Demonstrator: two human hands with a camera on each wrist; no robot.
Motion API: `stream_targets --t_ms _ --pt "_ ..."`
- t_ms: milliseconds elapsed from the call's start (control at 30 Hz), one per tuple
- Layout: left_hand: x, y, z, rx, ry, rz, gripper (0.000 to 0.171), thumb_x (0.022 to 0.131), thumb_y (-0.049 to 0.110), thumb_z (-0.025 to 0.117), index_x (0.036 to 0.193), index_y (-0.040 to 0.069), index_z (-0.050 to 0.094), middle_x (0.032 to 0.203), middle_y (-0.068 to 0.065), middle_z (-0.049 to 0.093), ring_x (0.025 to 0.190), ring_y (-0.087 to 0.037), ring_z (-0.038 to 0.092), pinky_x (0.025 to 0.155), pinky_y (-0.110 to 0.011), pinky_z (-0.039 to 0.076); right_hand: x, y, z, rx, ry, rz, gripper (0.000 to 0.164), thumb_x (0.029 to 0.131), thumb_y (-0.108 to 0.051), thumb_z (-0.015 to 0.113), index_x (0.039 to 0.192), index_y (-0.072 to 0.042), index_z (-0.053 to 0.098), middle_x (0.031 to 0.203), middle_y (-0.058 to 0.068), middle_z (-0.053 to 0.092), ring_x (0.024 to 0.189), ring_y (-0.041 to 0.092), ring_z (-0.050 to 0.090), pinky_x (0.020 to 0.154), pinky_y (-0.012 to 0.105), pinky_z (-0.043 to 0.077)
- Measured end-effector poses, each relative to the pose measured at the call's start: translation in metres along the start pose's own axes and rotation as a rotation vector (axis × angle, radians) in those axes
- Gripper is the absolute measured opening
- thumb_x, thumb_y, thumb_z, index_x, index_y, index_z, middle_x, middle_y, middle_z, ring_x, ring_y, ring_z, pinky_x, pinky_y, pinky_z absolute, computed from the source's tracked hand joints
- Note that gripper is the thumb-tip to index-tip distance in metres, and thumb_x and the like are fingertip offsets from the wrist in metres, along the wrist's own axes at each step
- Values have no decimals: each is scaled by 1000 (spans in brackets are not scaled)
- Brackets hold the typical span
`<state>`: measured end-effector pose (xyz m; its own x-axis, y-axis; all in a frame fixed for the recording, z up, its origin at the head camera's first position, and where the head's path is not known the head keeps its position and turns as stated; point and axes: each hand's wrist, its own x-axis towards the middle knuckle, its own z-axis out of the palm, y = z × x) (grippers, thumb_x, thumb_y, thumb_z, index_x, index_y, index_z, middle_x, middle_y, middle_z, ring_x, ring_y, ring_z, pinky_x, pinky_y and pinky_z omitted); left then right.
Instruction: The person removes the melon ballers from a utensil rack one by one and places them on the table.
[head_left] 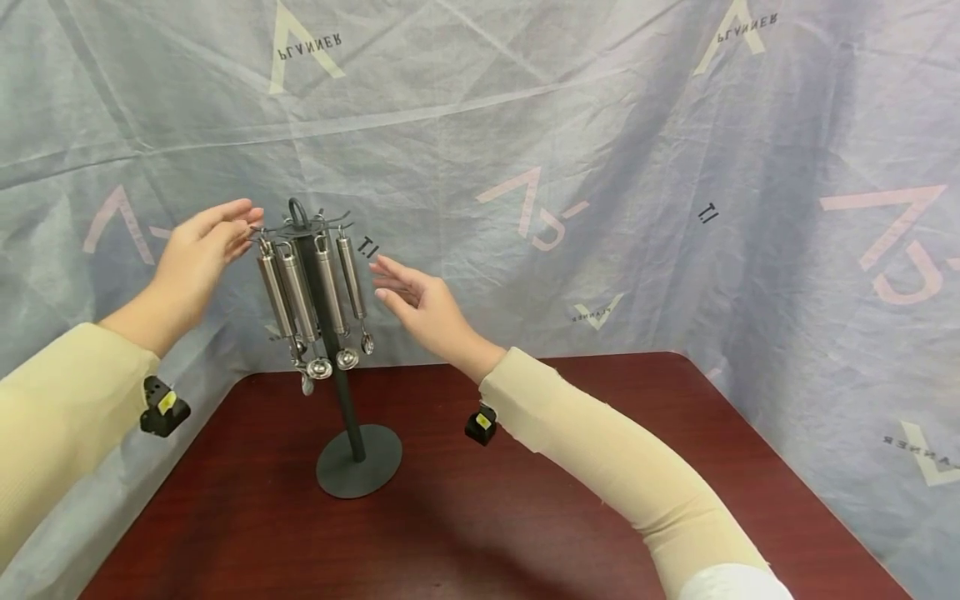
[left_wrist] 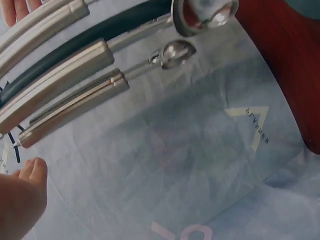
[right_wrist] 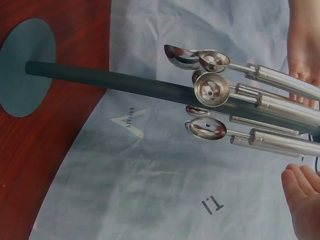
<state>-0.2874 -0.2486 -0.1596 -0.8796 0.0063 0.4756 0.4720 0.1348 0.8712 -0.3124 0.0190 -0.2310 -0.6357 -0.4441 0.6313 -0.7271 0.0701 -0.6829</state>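
A dark metal stand with a round base rises from the table, its hooks hung with several steel utensils. These have thick brushed handles and small rounded bowls, like scoops; one bowl faces the right wrist view. My left hand is raised at the stand's left, fingers extended, fingertips right by the hook ends. On the other side my right hand hovers with loosely bent fingers, a short gap from the nearest handle. Neither hand grips anything.
The reddish-brown table runs under the stand and ends at a grey printed cloth hung behind and at the sides. Black wrist cameras sit on both sleeves.
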Motion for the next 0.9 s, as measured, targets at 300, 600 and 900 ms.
stream_targets --t_ms 300,600,900 --pt "24 -1 -15 139 -284 -104 52 102 7 32 152 -1 22 144 15 47 146 -12 26 121 -23 19 13 3 5 12 29 67 46 99 -14 56 143 -6 46 136 10 59 120 19 60 99 19 48" --pt "30 -6 -19 149 -384 -123 53 104 11 27 154 0 15 162 -12 15 149 -16 19 121 -24 18 24 6 15 52 22 182 42 99 -14 57 139 -5 52 133 11 61 121 21 60 98 20 49" --pt "32 -3 -19 187 -445 -160 56 103 14 21 156 5 5 164 -11 1 152 -22 3 123 -29 10 31 9 26 97 27 238 40 98 -7 56 137 0 52 128 18 63 115 27 63 93 26 53"
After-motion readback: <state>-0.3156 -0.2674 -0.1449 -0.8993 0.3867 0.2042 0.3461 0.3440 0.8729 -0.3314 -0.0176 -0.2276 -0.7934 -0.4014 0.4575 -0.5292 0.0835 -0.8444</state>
